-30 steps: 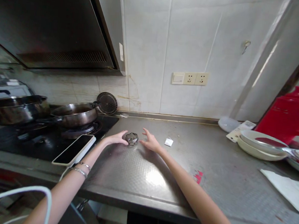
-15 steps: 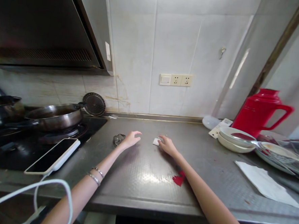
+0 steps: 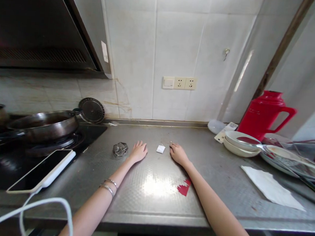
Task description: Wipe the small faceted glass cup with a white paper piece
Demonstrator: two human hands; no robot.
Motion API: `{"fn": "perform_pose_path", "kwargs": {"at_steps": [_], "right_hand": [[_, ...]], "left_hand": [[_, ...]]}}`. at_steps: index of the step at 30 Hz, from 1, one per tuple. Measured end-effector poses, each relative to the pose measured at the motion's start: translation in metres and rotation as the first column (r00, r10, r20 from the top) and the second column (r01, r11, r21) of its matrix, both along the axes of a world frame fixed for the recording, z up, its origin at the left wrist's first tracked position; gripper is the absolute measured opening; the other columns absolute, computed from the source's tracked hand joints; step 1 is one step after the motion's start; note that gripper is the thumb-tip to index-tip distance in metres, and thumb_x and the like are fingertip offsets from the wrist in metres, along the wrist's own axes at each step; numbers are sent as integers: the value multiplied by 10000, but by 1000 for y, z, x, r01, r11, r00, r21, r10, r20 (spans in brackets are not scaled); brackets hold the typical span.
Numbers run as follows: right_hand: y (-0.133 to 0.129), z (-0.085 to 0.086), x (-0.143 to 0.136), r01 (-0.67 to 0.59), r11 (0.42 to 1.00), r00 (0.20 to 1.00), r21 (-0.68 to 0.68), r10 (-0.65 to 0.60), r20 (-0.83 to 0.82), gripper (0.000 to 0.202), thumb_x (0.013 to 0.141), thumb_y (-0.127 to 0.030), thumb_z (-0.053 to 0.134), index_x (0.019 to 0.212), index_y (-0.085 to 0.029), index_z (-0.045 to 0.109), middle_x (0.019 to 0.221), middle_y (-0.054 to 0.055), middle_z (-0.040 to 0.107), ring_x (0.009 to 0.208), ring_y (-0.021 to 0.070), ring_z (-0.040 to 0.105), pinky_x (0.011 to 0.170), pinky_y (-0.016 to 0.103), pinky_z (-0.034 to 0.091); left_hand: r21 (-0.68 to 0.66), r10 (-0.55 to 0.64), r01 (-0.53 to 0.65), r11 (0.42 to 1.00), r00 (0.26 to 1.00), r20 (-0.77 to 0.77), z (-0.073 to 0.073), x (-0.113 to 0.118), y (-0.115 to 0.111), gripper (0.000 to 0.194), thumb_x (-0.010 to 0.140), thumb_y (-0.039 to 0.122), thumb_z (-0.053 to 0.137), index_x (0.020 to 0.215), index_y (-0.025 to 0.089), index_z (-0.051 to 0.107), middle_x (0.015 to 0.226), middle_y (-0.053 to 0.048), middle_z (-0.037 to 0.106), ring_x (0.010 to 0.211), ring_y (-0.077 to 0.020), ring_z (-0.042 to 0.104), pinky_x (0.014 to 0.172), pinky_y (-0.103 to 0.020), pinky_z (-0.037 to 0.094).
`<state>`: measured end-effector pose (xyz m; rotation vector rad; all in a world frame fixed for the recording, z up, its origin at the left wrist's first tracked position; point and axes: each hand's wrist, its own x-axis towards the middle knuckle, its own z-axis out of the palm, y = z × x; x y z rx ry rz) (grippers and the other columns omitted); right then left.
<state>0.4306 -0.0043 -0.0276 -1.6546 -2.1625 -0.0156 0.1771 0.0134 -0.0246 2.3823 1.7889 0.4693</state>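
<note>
Currently, your left hand and right hand rest palm-down on the metal worktop, fingers loosely extended, gripping nothing visible. The white packet lies between them; the dish sits beside the left hand. A tiled wall stands behind, a hob at left.

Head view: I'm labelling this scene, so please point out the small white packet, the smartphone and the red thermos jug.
Small white packet (image 3: 160, 149): head view, on its upper face.
Smartphone (image 3: 40, 171): head view, on its dark screen.
Red thermos jug (image 3: 261, 117): head view, on its body.
</note>
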Motion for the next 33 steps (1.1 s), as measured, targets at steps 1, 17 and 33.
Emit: {"fn": "perform_pose_path", "kwargs": {"at_steps": [1,17,33], "right_hand": [[0,0,0,2,1000,1000,0,-2,6,331,904,-165,373,1084,-122,648,1164,153,640,1135,238,555,1038,336,330],[0,0,0,24,1000,1000,-18,-24,-2,320,897,-167,392,1082,-135,651,1217,153,615,1141,240,545,1012,332,343],[-8,1,-38,-137,990,972,31,140,-187,479,865,-311,547,1310,-140,494,1281,155,582,1269,271,456,1121,478,192]], "left_hand": [[-2,1,-1,1000,1000,-9,0,0,0,480,918,312,325,1325,108,475,1470,-191,358,1400,-339,244,1115,-508,202],[-3,-7,7,1000,1000,-21,-2,-1,0,483,907,342,348,1333,151,470,1481,-154,357,1406,-316,241,1116,-490,205],[-23,-6,7,1000,1000,30,-2,0,0,485,901,329,358,1325,124,473,1483,-175,341,1412,-336,211,1124,-510,182]]}}
